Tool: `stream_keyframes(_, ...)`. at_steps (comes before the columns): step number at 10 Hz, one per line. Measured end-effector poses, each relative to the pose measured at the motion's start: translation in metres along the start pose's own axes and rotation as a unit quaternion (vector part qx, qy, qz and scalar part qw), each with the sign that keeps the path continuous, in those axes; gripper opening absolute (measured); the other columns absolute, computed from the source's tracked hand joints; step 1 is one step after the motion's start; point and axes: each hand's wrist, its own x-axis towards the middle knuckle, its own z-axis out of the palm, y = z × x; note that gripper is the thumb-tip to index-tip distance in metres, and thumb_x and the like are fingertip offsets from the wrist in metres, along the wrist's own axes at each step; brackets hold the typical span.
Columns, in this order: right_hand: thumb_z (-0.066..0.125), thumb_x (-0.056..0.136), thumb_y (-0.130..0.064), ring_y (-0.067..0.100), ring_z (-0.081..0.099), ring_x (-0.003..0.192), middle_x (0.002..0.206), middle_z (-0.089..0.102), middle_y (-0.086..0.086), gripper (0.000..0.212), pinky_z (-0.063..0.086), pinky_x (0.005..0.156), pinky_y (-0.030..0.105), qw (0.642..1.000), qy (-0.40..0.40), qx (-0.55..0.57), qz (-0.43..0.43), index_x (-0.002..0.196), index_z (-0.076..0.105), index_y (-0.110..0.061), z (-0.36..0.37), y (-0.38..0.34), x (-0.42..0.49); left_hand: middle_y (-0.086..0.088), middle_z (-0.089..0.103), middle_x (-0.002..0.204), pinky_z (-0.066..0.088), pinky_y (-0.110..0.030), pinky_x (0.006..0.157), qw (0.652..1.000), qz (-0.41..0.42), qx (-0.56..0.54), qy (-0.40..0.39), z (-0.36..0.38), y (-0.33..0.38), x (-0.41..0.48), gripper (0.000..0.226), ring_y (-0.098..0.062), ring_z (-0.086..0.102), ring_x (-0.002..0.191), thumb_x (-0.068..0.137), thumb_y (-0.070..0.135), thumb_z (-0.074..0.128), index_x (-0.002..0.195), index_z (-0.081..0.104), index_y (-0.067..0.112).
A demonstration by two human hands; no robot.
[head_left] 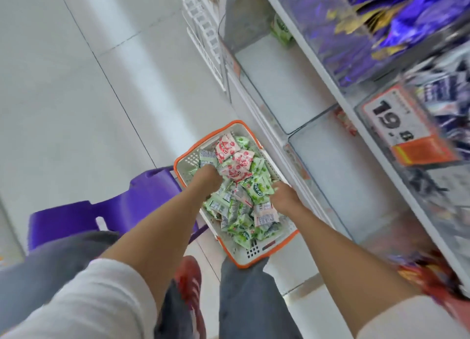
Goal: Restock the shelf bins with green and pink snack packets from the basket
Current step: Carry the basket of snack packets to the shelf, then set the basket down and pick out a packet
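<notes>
Gathering is judged to be the step in hand: the left hand [207,177] is sunk among the packets at the far left of the basket [188,160], its fingers hidden, so whether anything is gripped cannot be told. Pink packets [234,160] are heaped at the far end and green packets [241,221] fill the rest. The right hand [284,197] is laid on the green ones near the right wall, fingers bent down into them, its hold too blurred to be told. A firm handful is probably called for next, lifted clear of the rim and carried right to the shelf bins [274,84], which are seen almost bare, with one green packet [281,31] in the farther one. The basket is set on pale floor tiles [76,84] with a purple stool [76,216] just left of it, and purple packets [381,20] are piled on the shelf above the bins.
</notes>
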Motion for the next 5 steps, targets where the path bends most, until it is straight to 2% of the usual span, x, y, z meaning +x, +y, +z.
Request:
stream_keyframes(1, 0.046, 0.095, -0.007, 0.029, 0.057, 0.115, 0.141, 0.05, 0.01, 0.045, 0.049, 0.089, 0.035, 0.999, 0.012, 0.035, 0.02, 0.138, 0.047, -0.019, -0.002, -0.001, -0.004, -0.017, 0.062, 0.103, 0.044, -0.03, 0.077, 0.998, 0.044, 0.033, 0.014, -0.023, 0.024, 0.004, 0.027, -0.029, 0.056, 0.089, 0.097, 0.012, 0.045, 0.111, 0.064, -0.001)
stream_keyframes(2, 0.046, 0.095, -0.006, 0.031, 0.057, 0.116, 0.139, 0.052, 0.012, 0.044, 0.048, 0.088, 0.036, 0.997, 0.023, 0.068, 0.026, 0.138, 0.048, -0.017, 0.002, -0.002, -0.004, -0.017, 0.066, 0.114, 0.05, -0.037, 0.087, 0.998, 0.048, -0.005, 0.034, -0.039, 0.041, 0.014, 0.029, -0.032, 0.061, 0.098, 0.096, 0.014, 0.047, 0.115, 0.065, 0.001)
stream_keyframes(3, 0.046, 0.097, -0.009, 0.029, 0.058, 0.104, 0.134, 0.053, 0.013, 0.04, 0.046, 0.077, 0.032, 0.994, 0.038, 0.092, 0.046, 0.137, 0.047, -0.015, 0.009, 0.0, -0.003, -0.014, 0.066, 0.105, 0.051, -0.037, 0.086, 0.993, 0.076, 0.088, 0.021, -0.055, 0.05, 0.028, 0.029, -0.031, 0.061, 0.094, 0.096, 0.014, 0.047, 0.113, 0.065, 0.0)
stream_keyframes(4, 0.044, 0.098, -0.01, 0.02, 0.051, 0.075, 0.126, 0.056, 0.014, 0.038, 0.038, 0.061, 0.027, 0.988, 0.055, 0.128, 0.072, 0.135, 0.047, -0.013, 0.027, -0.004, 0.005, -0.014, 0.066, 0.114, 0.044, -0.025, 0.063, 0.962, 0.136, 0.235, -0.012, -0.06, 0.057, 0.049, 0.03, -0.027, 0.057, 0.09, 0.098, 0.016, 0.045, 0.115, 0.065, 0.002)
stream_keyframes(5, 0.045, 0.097, -0.01, 0.018, 0.053, 0.078, 0.135, 0.053, 0.013, 0.039, 0.039, 0.064, 0.027, 0.974, 0.09, 0.187, 0.093, 0.136, 0.048, -0.016, 0.05, -0.012, 0.035, -0.014, 0.065, 0.116, 0.042, -0.021, 0.058, 0.963, 0.145, 0.223, -0.053, -0.059, 0.062, 0.08, 0.027, -0.023, 0.057, 0.089, 0.098, 0.01, 0.044, 0.115, 0.063, 0.0)
